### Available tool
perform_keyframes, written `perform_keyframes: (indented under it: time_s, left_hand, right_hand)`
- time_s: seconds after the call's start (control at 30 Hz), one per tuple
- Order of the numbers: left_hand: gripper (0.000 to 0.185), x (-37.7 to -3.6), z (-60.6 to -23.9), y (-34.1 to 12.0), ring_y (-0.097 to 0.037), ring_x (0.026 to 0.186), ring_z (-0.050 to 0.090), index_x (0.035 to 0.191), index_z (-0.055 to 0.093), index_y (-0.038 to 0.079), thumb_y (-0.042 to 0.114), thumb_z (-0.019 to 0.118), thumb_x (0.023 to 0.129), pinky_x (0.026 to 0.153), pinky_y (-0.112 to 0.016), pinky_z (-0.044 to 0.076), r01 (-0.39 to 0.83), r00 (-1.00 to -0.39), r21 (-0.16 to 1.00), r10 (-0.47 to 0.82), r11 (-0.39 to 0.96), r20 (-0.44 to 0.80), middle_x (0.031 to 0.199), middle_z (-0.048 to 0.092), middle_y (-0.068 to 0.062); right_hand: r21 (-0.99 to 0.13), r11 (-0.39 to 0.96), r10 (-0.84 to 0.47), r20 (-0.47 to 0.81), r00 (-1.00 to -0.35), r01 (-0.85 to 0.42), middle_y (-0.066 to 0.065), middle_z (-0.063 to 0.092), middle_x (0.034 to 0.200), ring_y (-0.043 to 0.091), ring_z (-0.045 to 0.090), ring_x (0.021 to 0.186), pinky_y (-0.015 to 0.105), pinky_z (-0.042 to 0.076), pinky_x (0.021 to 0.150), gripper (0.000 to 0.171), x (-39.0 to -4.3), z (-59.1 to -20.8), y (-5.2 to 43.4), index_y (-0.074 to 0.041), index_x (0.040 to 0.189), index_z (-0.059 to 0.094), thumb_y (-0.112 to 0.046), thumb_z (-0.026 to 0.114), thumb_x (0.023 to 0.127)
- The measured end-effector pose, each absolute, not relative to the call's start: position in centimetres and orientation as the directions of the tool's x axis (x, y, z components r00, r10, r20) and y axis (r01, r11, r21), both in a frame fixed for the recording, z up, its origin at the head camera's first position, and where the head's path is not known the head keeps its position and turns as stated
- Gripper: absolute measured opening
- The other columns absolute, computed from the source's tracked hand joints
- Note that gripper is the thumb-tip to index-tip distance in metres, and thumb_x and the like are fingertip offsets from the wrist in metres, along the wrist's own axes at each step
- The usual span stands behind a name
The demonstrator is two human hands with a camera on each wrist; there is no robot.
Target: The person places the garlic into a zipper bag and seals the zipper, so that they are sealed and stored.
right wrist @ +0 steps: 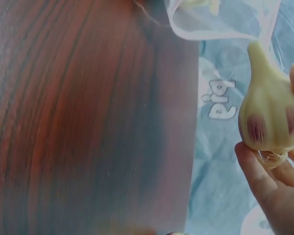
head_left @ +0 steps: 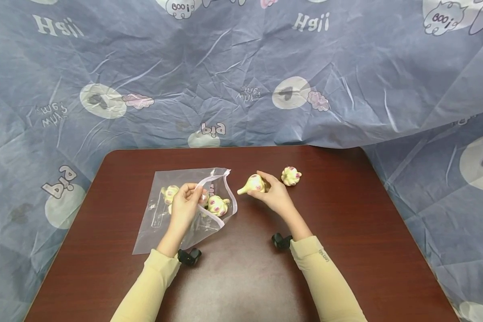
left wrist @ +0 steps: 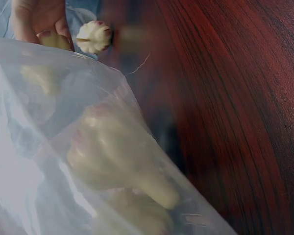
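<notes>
Plastic bag (head_left: 157, 208) pinched by the left hand (head_left: 185, 203) is gaping at centre-left, the right hand (head_left: 275, 193) gripping garlic (head_left: 255, 183), bagging seemingly needing leftward feeding.

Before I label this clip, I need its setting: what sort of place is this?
Probably a makeshift indoor filming spot: a printed blue-grey cloth hangs behind and beside a brown table, and a black device sits at each wrist.

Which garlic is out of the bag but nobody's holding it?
The rightmost bulb in the head view, resting on the table. The right grip holds another bulb; the other bulbs lie inside the clear bag.
</notes>
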State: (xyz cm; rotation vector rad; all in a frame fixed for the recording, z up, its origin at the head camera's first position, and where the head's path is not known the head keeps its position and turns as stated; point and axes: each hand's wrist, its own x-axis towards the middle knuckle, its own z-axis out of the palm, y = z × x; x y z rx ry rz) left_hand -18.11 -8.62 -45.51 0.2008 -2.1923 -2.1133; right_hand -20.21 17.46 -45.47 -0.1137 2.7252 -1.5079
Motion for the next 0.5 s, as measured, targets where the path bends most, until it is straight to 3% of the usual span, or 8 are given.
perform_keyframes:
  time_s: [0.3,0.5]
  left_hand:
    - [0.014,-18.0,-45.4,-8.6,-0.003,0.067,0.062,0.103,0.060,-0.004,0.010,0.060,0.098,0.064,-0.015,0.055,-0.022,-0.989,0.999,-0.150,0.042,-0.015,0.079,0.069,0.006]
    - [0.014,-18.0,-45.5,-8.7,-0.006,0.068,0.064,0.102,0.061,-0.003,0.011,0.060,0.098,0.064,-0.015,0.055,-0.026,-0.988,0.999,-0.154,0.043,-0.019,0.082,0.072,-0.001]
  right_hand:
    - [-0.854,0.506,-0.153,0.052,-0.987,-0.123,0.017,0.057,0.138,0.029,0.064,0.115,0.040,0.056,0.095,0.071,-19.2,-45.9,15.8,-0.004,0.140,0.052,-0.015,0.084,0.079]
    - [-0.850,0.505,-0.189,0.056,-0.980,-0.146,0.016,0.060,0.135,0.028,0.066,0.112,0.037,0.058,0.092,0.071,-18.3,-46.1,14.7,-0.005,0.140,0.051,-0.015,0.084,0.078]
